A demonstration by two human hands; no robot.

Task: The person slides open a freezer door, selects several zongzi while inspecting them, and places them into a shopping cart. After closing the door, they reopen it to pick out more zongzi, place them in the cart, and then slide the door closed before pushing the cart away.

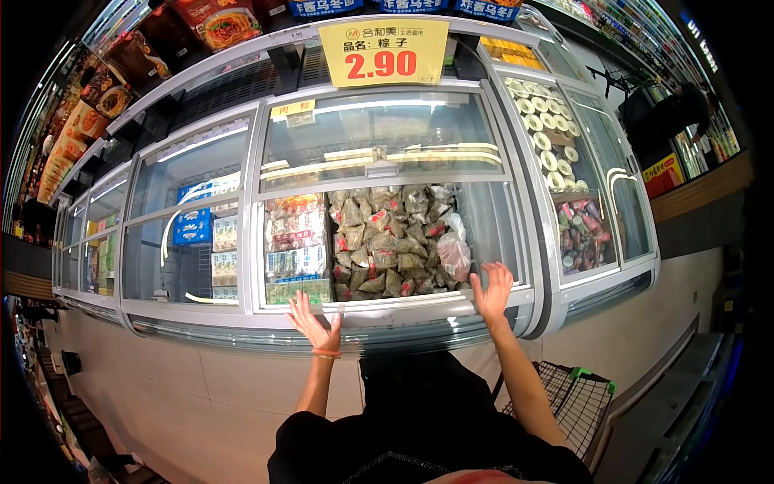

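Left hand [316,329] and right hand [493,295], empty and open with fingers spread, are rested at the freezer's front rim [395,315], apparently for support; wrapped parcels [385,242] are stocked beyond and between them, plastic bag [454,252] near the right hand.

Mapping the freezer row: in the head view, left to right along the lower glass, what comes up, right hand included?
Green-and-yellow packs, blue boxes, stacked pale boxes, stacked packaged goods, leaf-wrapped bundles, right hand, mixed colourful packs.
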